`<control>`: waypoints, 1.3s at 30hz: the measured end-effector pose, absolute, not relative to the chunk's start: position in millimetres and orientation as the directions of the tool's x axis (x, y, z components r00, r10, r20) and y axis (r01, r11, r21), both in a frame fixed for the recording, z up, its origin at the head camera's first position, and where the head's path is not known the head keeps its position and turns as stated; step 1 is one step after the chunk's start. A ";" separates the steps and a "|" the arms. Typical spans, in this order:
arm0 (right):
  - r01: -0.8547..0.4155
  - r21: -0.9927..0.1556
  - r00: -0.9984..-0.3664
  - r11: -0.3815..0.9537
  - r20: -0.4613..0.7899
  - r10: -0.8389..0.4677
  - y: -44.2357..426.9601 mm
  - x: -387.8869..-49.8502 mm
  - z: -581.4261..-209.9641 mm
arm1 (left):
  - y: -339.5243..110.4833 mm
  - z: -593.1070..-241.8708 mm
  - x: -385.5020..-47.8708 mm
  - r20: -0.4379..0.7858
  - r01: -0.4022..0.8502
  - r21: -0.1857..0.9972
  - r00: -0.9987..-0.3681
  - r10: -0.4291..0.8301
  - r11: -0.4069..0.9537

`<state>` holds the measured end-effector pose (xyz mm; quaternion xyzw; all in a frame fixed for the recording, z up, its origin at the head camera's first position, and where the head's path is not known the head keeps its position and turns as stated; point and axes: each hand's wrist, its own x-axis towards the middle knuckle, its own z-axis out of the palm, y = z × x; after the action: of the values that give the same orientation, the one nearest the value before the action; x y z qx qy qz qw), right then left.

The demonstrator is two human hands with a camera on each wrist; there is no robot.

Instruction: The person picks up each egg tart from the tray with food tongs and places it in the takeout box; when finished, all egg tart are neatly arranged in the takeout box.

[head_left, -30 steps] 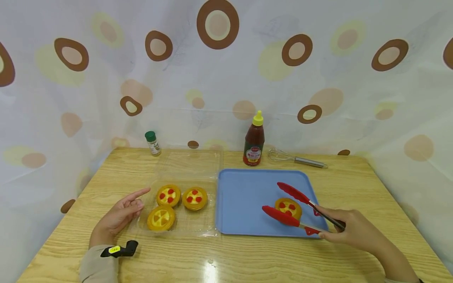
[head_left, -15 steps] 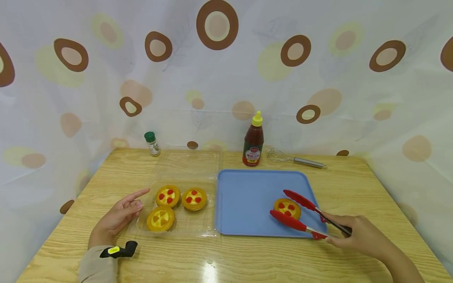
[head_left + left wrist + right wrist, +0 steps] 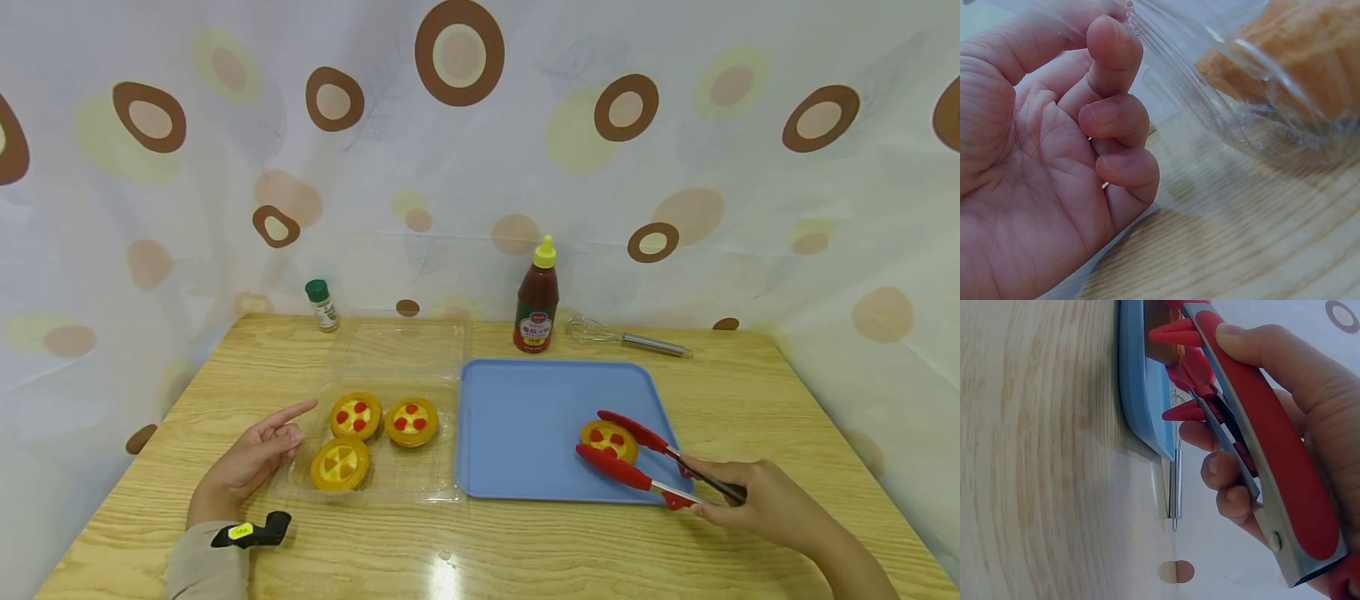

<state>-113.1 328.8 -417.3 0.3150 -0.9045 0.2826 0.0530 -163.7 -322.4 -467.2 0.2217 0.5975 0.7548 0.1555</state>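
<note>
My right hand grips the red-tipped tongs, seen from the handle end in the right wrist view. The tong heads lie on either side of an egg tart with red toppings. This tart sits on the blue tray. On the left, my left hand holds the edge of the clear plastic container; in the left wrist view its fingers curl beside the rim. Inside the container lie two red-topped tarts, one of them a tart at right, and a yellow-topped tart.
Behind the tray stands a sauce bottle with a yellow cap. A whisk lies to its right. The container's open lid leans back, near a green-capped seasoning jar. A patterned curtain hangs behind the wooden table.
The tongs have shifted right and towards me, and their heads have drawn closer together around the tart on the tray. My left hand stays where it was.
</note>
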 end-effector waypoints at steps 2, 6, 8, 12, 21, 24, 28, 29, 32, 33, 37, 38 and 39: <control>-0.602 -0.480 -0.794 0.638 0.275 -0.542 329.0 -113.0 -417.7 | -322.6 -467.3 -163.7 0.151 0.031 0.970 -0.852 0.502 -0.239; -0.595 -0.485 -0.799 0.641 0.268 -0.539 329.6 -112.6 -417.8 | -322.9 -467.4 -163.8 0.156 0.033 0.970 -0.848 0.506 -0.243; -0.592 -0.488 -0.800 0.641 0.264 -0.538 329.8 -112.3 -417.8 | -322.7 -467.2 -163.7 0.155 0.033 0.970 -0.848 0.506 -0.243; -0.591 -0.491 -0.801 0.640 0.263 -0.538 329.9 -112.2 -417.7 | -322.5 -467.2 -164.0 0.157 0.033 0.969 -0.847 0.508 -0.244; -0.607 -0.502 -0.786 0.616 0.268 -0.556 320.2 -114.3 -411.0 | -323.0 -468.7 -163.0 0.161 0.040 0.970 -0.849 0.503 -0.242; -0.648 -0.478 -0.756 0.593 0.315 -0.573 311.9 -117.6 -404.4 | -322.8 -468.1 -163.6 0.161 0.039 0.969 -0.849 0.504 -0.244; -0.694 -0.450 -0.715 0.561 0.346 -0.607 299.0 -123.1 -394.3 | -321.7 -467.3 -163.8 0.149 0.030 0.971 -0.852 0.502 -0.236; -0.703 -0.444 -0.707 0.556 0.348 -0.616 295.3 -124.6 -391.9 | -321.4 -467.1 -163.8 0.145 0.028 0.972 -0.853 0.501 -0.233; -0.719 -0.445 -0.686 0.533 0.337 -0.644 282.9 -129.4 -385.4 | -321.3 -466.4 -163.4 0.134 0.025 0.975 -0.860 0.492 -0.222; -0.725 -0.442 -0.680 0.528 0.335 -0.652 278.7 -131.0 -383.4 | -321.4 -466.0 -163.1 0.132 0.024 0.975 -0.863 0.489 -0.221; -0.738 -0.468 -0.654 0.486 0.318 -0.686 262.3 -136.2 -374.9 | -321.8 -465.3 -162.2 0.124 0.018 0.976 -0.868 0.481 -0.219; -0.743 -0.468 -0.646 0.478 0.318 -0.694 258.4 -137.5 -373.0 | -321.7 -465.4 -162.1 0.122 0.015 0.975 -0.868 0.481 -0.220; -0.749 -0.467 -0.638 0.470 0.319 -0.701 254.7 -138.8 -371.2 | -321.6 -465.5 -161.9 0.121 0.013 0.975 -0.867 0.483 -0.221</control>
<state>-138.8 254.7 -371.2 0.4232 -0.8564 0.2928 0.0413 -161.9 -321.6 -465.5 0.2049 0.6043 0.7540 0.1558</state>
